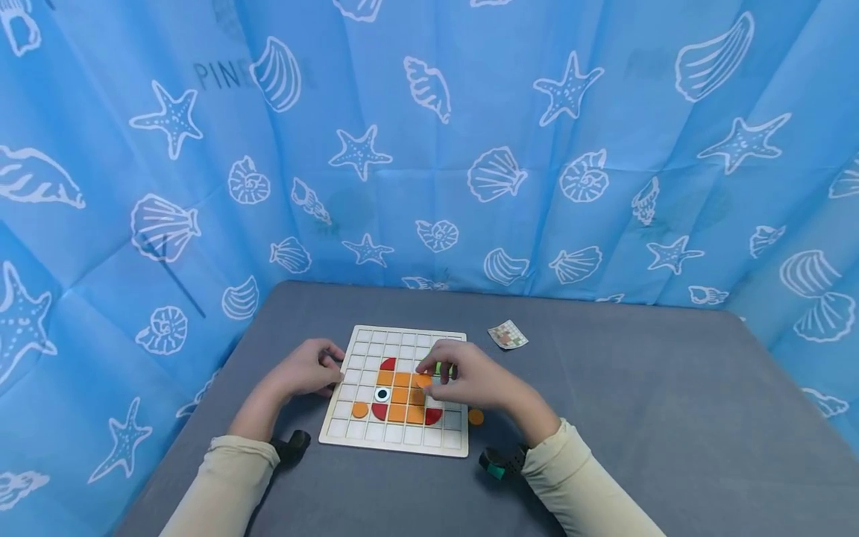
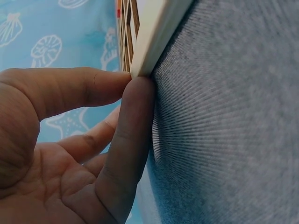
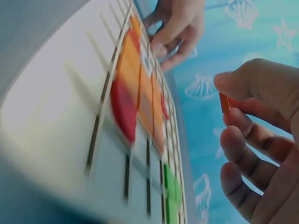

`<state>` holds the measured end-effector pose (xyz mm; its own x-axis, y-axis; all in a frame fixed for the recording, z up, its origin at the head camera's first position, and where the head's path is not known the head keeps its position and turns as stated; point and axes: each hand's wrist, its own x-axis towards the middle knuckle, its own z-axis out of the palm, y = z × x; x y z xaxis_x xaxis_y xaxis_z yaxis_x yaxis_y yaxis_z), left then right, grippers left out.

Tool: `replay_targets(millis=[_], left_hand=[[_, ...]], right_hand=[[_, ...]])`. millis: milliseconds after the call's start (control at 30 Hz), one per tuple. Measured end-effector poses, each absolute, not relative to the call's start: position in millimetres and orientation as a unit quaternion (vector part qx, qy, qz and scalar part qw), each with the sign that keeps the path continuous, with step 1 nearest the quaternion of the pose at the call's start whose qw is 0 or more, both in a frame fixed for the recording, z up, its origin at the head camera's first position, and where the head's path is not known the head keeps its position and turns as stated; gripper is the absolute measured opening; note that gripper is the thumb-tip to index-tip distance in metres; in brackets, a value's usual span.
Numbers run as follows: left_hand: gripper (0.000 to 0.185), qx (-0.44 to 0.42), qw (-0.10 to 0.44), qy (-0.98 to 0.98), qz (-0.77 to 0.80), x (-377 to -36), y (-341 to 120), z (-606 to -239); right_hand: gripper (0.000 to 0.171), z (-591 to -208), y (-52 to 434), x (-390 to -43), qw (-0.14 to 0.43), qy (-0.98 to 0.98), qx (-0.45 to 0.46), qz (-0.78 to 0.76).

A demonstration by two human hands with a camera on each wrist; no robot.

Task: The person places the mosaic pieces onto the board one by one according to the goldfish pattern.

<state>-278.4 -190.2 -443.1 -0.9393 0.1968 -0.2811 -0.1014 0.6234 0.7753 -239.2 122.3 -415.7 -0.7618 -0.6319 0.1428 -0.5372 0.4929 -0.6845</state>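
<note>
A pale wooden grid board (image 1: 423, 440) lies on the table, holding orange tiles (image 1: 397, 412), red curved-edged pieces (image 1: 433, 416), an eye tile (image 1: 382, 394) and an orange disc (image 1: 360, 409). At its left edge, my left hand (image 1: 302, 371) grips the frame, thumb (image 2: 110, 86) at the top edge and index finger (image 2: 133, 107) against the side. My right hand (image 1: 479, 377) is over the board's right half, pinching a small flat orange piece (image 3: 224, 102) between thumb and fingers; the hand partly covers a green piece (image 1: 443, 368). In the right wrist view the orange piece is edge-on.
Another orange disc (image 1: 476, 416) lies on the grey table (image 1: 637, 418), just off the board's right edge. A small card with a grid pattern (image 1: 508, 335) lies beyond the board's far right corner. Behind the table hangs a blue curtain (image 1: 429, 149) with white shells and starfish.
</note>
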Motion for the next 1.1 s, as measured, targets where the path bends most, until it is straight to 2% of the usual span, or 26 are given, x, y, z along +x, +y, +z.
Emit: replay_targets(millis=[400, 700, 1100], left_hand=[[0.036, 0.034, 0.179, 0.881, 0.436, -281, -193, -442], [0.036, 0.046, 0.194, 0.868, 0.455, -283, -195, -444], [0.036, 0.040, 0.183, 0.876, 0.444, -283, -196, -444]], right_hand=[[0.021, -405, 60, -248, 0.064, 0.841, -0.379, -0.380], [0.019, -408, 22, -258, 0.052, 0.873, -0.341, -0.344], [0.016, -424, 7, -264, 0.092, 0.893, -0.302, -0.320]])
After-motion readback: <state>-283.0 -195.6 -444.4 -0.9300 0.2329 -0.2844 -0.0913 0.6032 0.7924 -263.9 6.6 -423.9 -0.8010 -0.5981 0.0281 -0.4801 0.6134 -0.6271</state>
